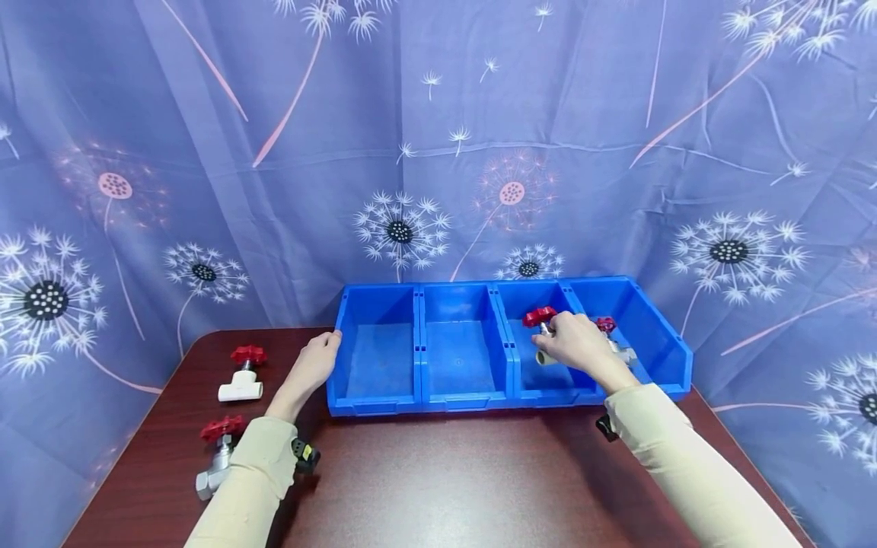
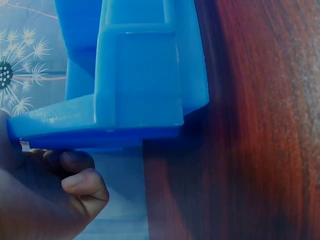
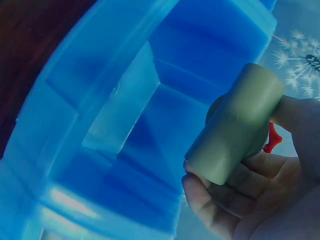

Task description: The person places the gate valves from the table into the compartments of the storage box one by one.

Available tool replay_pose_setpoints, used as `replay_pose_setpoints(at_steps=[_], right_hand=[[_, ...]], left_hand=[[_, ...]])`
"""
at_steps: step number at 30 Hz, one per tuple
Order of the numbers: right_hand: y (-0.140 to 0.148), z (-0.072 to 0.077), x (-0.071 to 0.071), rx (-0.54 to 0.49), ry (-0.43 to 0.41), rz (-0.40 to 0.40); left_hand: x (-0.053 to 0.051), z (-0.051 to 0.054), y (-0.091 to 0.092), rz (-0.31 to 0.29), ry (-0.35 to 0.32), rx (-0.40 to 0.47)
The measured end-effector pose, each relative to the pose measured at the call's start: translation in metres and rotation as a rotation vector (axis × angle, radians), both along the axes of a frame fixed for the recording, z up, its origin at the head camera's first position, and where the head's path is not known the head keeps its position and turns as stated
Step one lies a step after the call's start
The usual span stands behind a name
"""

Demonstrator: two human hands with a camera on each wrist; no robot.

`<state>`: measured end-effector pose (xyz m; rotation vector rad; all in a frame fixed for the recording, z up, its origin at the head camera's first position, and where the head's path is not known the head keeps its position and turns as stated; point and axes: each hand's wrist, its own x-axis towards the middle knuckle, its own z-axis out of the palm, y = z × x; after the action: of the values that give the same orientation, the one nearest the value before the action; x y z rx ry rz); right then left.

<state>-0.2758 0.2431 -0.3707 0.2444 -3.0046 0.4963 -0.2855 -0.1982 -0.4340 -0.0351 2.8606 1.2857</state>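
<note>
From my head, one camera looks forward and down over the wood-grain tabletop (image 1: 438, 472), far enough back for the whole row of blue bins (image 1: 375, 409). The one at my left hand (image 2: 55, 195) faces the row's left end close up, turned sideways. My right wrist's looks past a red-handled valve (image 3: 235, 125), near its lens; the head view shares that valve.

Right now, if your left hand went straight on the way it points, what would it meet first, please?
Most likely the side wall of the leftmost blue bin: my left hand is at its edge, thumb on the rim. The exact angle and depth are hard to judge.
</note>
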Motion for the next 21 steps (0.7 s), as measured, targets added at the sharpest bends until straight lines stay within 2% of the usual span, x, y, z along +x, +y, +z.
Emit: replay_pose_setpoints(at_steps=[12, 21], right_hand=[[-0.009, -0.013, -0.036, -0.023, -0.141, -0.09], [-0.007, -0.031, -0.052, -0.044, -0.204, -0.135]], left_hand=[[0.0, -0.002, 0.0, 0.008, 0.0, 0.001], [0.0, 0.0, -0.001, 0.008, -0.005, 0.009]])
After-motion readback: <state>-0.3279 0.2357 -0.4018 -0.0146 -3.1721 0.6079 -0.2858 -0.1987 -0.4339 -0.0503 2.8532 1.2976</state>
